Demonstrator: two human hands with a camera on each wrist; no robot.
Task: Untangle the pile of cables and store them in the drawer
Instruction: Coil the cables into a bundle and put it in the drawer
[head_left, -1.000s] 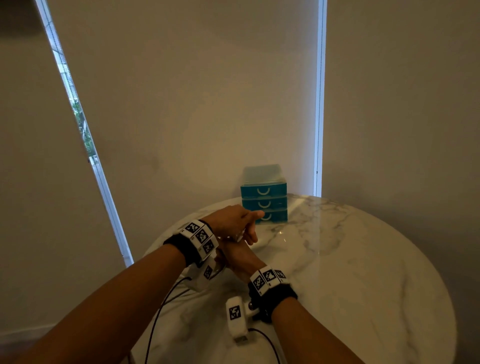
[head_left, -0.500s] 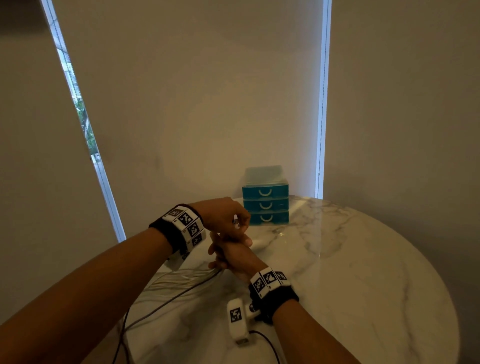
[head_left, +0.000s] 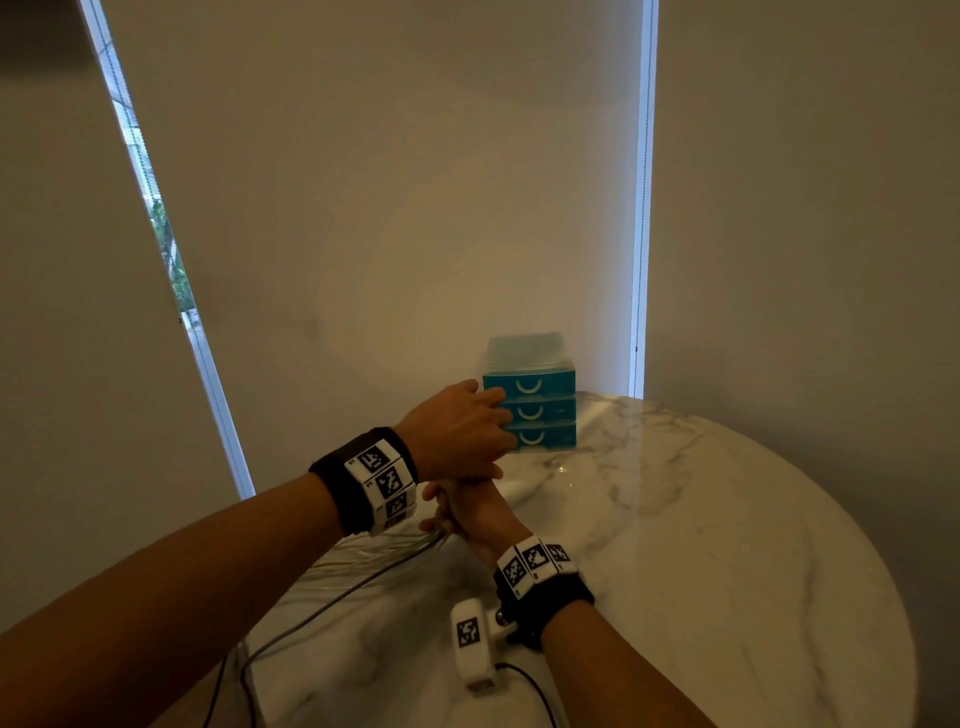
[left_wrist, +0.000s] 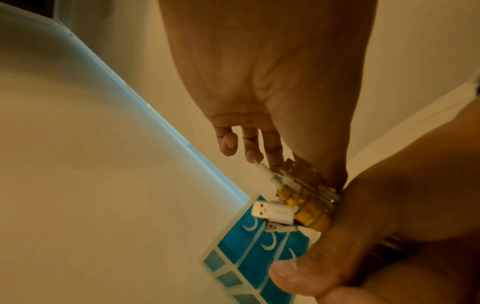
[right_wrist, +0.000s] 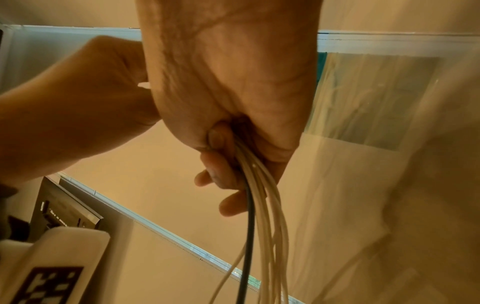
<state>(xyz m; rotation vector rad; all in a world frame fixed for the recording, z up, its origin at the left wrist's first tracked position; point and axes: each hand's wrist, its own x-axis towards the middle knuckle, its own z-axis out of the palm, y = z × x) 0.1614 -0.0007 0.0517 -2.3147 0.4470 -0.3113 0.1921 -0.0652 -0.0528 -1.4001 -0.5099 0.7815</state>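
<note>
Cables: a bundle of thin cream-white leads with one dark lead among them, gathered side by side and hanging out below a fist; the loose lengths trail off over the near left edge of the table.
Cable ends: the plugs stick out of the top of the fist in a bunch; white USB plugs with metal tips, and a few yellowish collars packed tight together.
Where they are: above the table, in front of the drawer unit and not inside it.
Right hand: upright fist, fingers curled round the bundle and gripping it, wrist tilted back toward the person.
Left hand: laid across the top of the right fist, palm down, fingers loosely bent and reaching toward the drawer fronts; it sits against the plug ends, but whether it pinches any plug I cannot tell from where I stand.
Drawer unit: small, with three teal drawers stacked, each with a pale curved handle, all pushed in; it sits at the far edge of the table against the blind.
Table: round, white marble with grey veins.
Wrists: both wear black bands with black-and-white marker tiles.
</note>
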